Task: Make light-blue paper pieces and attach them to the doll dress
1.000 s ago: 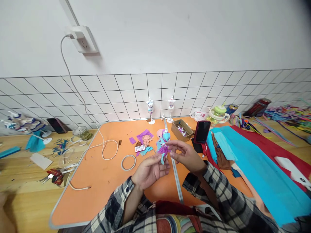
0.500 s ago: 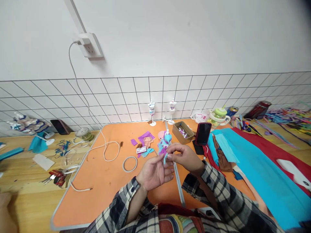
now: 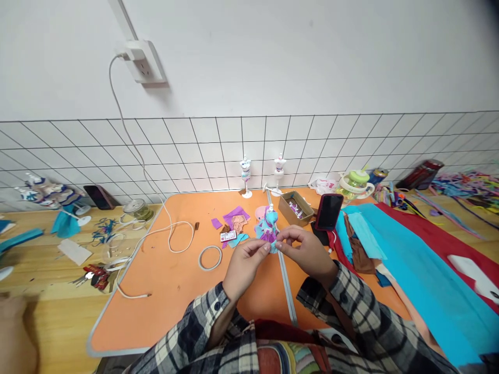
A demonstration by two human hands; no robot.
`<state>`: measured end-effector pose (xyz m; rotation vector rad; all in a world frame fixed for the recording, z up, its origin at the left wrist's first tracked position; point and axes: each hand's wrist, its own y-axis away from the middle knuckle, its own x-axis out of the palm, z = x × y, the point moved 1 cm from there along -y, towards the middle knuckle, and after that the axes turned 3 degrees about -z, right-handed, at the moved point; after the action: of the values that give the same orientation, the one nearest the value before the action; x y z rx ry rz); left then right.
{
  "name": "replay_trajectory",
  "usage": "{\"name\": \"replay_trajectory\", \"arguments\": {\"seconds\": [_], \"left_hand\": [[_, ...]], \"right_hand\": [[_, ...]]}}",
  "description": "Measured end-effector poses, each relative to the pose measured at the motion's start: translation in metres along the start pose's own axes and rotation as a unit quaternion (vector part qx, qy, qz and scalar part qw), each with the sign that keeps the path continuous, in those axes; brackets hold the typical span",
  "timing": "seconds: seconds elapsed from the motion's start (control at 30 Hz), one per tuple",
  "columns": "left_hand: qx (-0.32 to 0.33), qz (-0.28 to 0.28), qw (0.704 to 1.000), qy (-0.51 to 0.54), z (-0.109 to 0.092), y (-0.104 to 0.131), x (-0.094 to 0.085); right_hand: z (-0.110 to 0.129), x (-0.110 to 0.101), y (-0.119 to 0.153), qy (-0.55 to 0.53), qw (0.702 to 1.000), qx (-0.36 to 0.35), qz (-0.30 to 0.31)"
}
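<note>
My left hand [image 3: 245, 264] and my right hand [image 3: 306, 253] meet near the middle of the orange table, thumbs and fingertips pinched together. Between them is a small light-blue strip [image 3: 274, 248], thin like crepe paper or cloth, mostly covered by the fingers. Just beyond the fingertips stands a miniature dress form [image 3: 270, 218] in a light-blue top and a purple and blue ruffled skirt. My hands hide the lower part of its skirt. Purple, peach and blue scraps [image 3: 236, 215] lie to its left, beside a small white labelled box [image 3: 228, 236].
A tape ring [image 3: 210, 258] and white cable [image 3: 181, 251] lie left. Two dress forms [image 3: 245, 176] stand by the wall. On the right are a cardboard box [image 3: 295, 209], phone [image 3: 328, 212], jug [image 3: 355, 186] and blue sheets [image 3: 413, 265]. Another person's hand [image 3: 15, 332] shows lower left.
My left hand has turned from palm-up to palm-down, and its thumb and fingertips now pinch the light-blue strip. Both hands remain close before the dress form. The view has shifted slightly.
</note>
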<state>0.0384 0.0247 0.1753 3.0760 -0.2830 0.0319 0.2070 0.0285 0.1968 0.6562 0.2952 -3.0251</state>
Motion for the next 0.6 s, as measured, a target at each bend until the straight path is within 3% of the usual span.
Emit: {"name": "replay_trajectory", "arguments": {"seconds": [0.13, 0.4, 0.6], "left_hand": [[-0.056, 0.035, 0.996, 0.063, 0.003, 0.003, 0.003], [-0.033, 0.027, 0.999, 0.024, 0.017, 0.004, 0.008], [-0.018, 0.072, 0.991, -0.111, 0.027, 0.014, 0.009]], "right_hand": [[-0.001, 0.000, -0.002, -0.078, 0.992, 0.089, 0.037], [-0.008, 0.008, 0.007, -0.203, 0.965, 0.164, 0.039], [-0.025, 0.004, 0.016, -0.186, 0.967, 0.171, 0.028]]}}
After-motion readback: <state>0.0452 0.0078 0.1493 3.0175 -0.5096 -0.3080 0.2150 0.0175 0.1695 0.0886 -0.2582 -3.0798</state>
